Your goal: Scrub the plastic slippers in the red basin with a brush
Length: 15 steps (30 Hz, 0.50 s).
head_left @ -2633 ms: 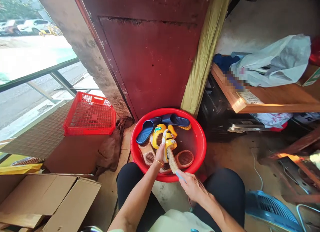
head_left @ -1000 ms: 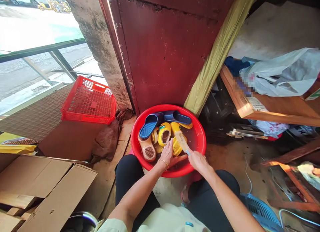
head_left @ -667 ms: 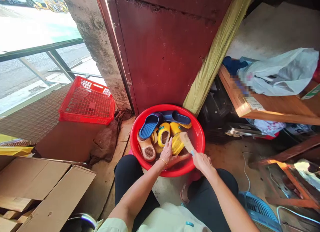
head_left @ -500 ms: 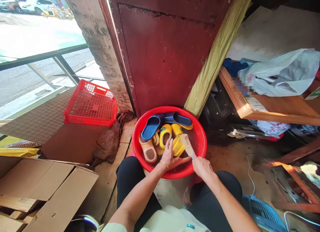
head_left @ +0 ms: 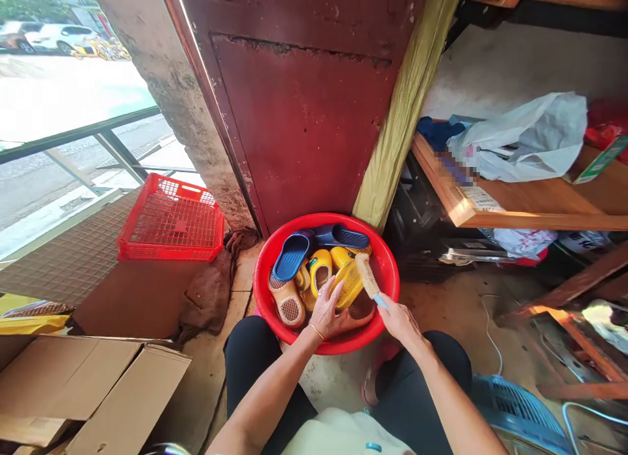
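Left hand (head_left: 328, 314) gripping yellow slipper (head_left: 347, 283) in red basin (head_left: 387, 272); right hand (head_left: 400, 319) fingers closing round scrub brush (head_left: 367, 278); shelf label (head_left: 478, 198) at right unreadable.

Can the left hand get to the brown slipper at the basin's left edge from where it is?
Probably yes. The left hand grips the yellow slipper, and the brown slipper lies uncovered just beside it in the red basin; it would have to let go first.

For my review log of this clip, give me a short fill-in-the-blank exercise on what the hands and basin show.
1. The right hand holds a ____ with a blue handle.
2. The left hand steadies a ____ slipper sole-up.
3. The slippers lie in a round ____ basin.
4. The two dark blue slippers lie at the basin's ____ side.

Missing words: brush; yellow; red; far
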Motion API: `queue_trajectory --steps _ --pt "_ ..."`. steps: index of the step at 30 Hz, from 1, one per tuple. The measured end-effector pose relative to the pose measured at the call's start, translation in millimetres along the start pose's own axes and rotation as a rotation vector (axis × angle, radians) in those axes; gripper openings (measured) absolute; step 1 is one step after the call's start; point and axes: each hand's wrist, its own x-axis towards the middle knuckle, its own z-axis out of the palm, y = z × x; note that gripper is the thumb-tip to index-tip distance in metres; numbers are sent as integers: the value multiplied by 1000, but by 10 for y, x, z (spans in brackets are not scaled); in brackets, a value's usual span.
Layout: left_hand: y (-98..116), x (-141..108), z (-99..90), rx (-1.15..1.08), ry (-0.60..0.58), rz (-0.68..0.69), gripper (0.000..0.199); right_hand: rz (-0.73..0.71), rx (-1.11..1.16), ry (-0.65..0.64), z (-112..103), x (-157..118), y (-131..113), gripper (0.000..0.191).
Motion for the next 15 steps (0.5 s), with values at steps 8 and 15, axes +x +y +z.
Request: queue_trajectory --steps 8,15 --pt "-314 282 -207 -174 446 -488 63 113 438 56 294 -22 184 54" --pt "-497 651 -426 -17 119 -947 45 238 631 34 353 26 186 67"
